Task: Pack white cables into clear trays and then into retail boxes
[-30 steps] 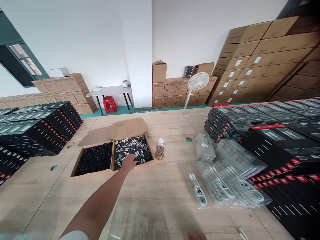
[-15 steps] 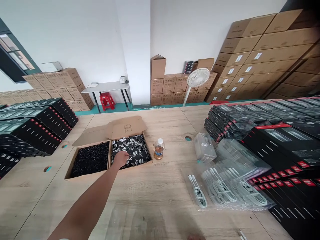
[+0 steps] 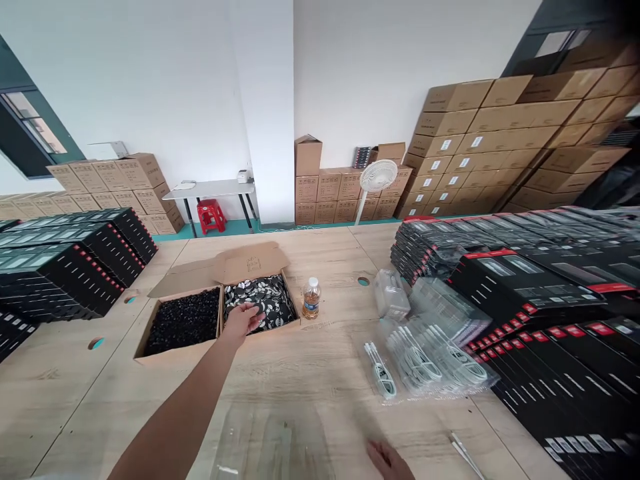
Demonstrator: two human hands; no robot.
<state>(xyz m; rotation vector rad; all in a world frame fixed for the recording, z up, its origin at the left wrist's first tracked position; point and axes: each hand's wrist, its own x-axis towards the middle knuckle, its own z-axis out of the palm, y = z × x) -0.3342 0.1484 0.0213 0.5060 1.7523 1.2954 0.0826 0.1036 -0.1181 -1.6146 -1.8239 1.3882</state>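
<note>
My left hand [image 3: 243, 320] hovers with fingers apart at the near edge of a cardboard box [image 3: 260, 323] of black-and-white printed discs [image 3: 255, 299]. Whether it holds a disc is hard to see. Beside that box lies another cardboard box [image 3: 180, 350] filled with black granules [image 3: 183, 321]. My right hand [image 3: 389, 460] rests low at the bottom edge of the view, holding nothing, near a clear plastic tray [image 3: 273, 440]. To its upper right lie bagged white cables [image 3: 420, 360] and a clear plastic pack [image 3: 391, 295].
A part-full drink bottle [image 3: 311, 299] stands right of the boxes on the wooden table [image 3: 310, 380]. Stacks of black boxes with red tabs [image 3: 530, 287] crowd the right side, and more [image 3: 65, 273] stand at left. Cardboard cartons line the walls behind.
The view has tilted and shifted, so everything sits differently in frame. My left hand has drawn back towards the box's near edge, and my right hand has come further into view.
</note>
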